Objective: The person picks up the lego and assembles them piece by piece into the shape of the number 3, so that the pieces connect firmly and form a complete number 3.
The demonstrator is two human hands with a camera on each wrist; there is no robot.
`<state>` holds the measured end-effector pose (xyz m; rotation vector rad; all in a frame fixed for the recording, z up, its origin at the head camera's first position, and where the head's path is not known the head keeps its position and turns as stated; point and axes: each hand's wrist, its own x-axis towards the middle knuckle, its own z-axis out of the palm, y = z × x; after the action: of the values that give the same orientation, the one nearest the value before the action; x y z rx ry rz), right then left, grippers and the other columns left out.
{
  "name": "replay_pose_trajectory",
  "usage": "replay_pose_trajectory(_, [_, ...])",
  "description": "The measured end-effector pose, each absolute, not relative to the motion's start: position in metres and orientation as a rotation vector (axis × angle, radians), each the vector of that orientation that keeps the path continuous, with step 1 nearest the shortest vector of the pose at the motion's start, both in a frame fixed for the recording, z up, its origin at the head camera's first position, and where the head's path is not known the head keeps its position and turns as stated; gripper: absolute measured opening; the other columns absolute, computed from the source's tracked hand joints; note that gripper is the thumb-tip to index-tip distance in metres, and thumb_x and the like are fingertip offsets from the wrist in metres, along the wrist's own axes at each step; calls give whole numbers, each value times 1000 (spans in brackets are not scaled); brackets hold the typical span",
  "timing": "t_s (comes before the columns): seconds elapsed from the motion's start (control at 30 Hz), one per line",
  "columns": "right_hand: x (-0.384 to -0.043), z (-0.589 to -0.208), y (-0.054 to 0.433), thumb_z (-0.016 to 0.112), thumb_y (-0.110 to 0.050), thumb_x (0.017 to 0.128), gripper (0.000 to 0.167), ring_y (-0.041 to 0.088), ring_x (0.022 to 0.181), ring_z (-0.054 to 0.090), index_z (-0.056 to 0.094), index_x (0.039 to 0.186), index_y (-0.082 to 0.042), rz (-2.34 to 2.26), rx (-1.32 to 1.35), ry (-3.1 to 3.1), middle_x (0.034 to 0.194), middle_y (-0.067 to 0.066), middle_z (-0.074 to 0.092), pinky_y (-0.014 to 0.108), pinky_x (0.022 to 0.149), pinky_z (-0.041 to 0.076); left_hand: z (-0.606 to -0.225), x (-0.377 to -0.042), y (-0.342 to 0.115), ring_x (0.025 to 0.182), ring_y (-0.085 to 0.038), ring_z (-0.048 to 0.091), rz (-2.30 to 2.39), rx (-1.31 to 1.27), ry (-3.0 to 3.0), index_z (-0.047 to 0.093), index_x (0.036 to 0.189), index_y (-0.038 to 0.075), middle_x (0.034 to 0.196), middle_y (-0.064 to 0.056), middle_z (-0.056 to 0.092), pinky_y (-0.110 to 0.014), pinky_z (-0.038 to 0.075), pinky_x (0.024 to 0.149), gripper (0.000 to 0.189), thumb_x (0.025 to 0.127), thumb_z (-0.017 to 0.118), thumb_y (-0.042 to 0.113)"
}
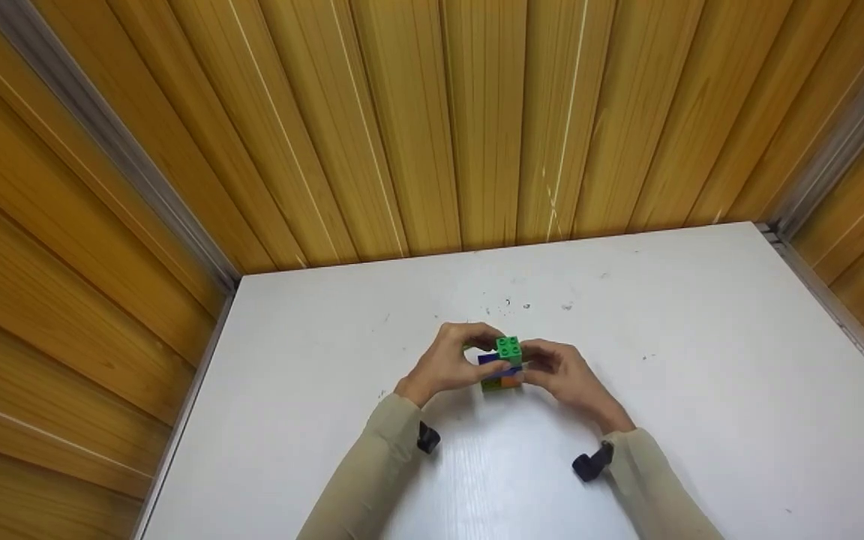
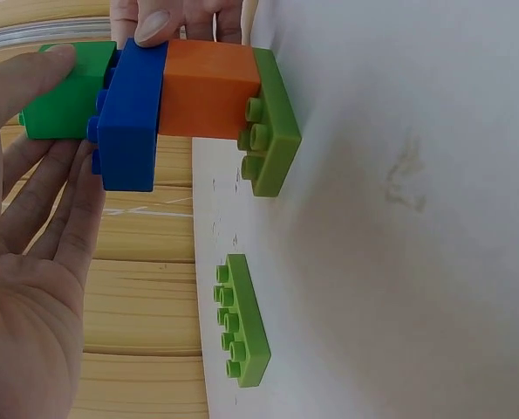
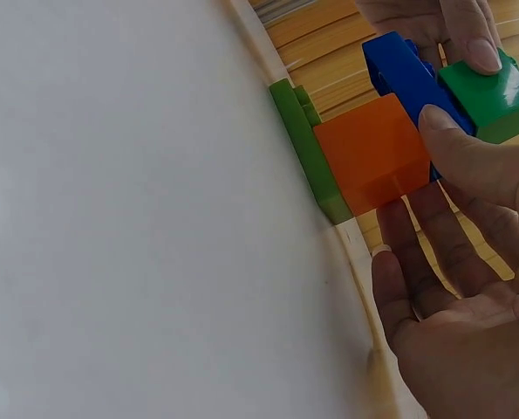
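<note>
Pinching with the left hand (image 1: pixel 448 366), between thumb and fingers, the small green block (image 2: pixel 71 100) on top of a stack (image 3: pixel 403 83). Gripping with the right hand (image 1: pixel 570 376), by bent thumb and fingers, the blue block (image 2: pixel 128 144) just below, close to its meeting with the orange block (image 2: pixel 208 92). Cannot tell about the full closing of the joint between green and blue. Can see under the orange block a studded base plate (image 2: pixel 279 127), light green, on or very near the white table (image 1: pixel 289 390); cannot tell which. Can see also a second plate (image 2: pixel 250 327), light green, lying on the table apart from the stack. Farther outward, can find pale sleeves (image 1: pixel 364 472), black wrist devices (image 1: pixel 428 438) and a wooden panel wall (image 1: pixel 484 127).
</note>
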<state>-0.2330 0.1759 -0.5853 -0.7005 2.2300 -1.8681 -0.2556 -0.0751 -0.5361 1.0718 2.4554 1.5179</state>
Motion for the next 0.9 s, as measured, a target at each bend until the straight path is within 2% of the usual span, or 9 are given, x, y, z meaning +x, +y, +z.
replay_pose_trajectory(0.37, [-232,-585,174,80,-8,95,45,15,124,69,68,138,-3,-1858,-678,2246,136,17,71,23,106,53,-534,-254,-75,104,-9,74,1471,1093,2486,77,121,10,115,-2,79,-32,61,98,34,92,87,24])
replay_pose_trajectory(0.53, [-232,-583,174,80,-9,95,45,19,124,70,68,138,-3,-1869,-685,2226,137,16,71,25,106,55,-533,-255,-74,102,-7,74,1418,1137,2522,78,121,8,114,-3,80,-27,60,97,33,93,86,23])
replay_pose_trajectory(0.9, [-231,-583,177,79,-9,97,45,16,125,69,67,140,-5,-1844,-667,2235,140,16,69,24,106,54,-534,-255,-72,92,-4,71,1235,1266,2668,80,119,11,103,1,80,-24,61,85,28,98,80,30])
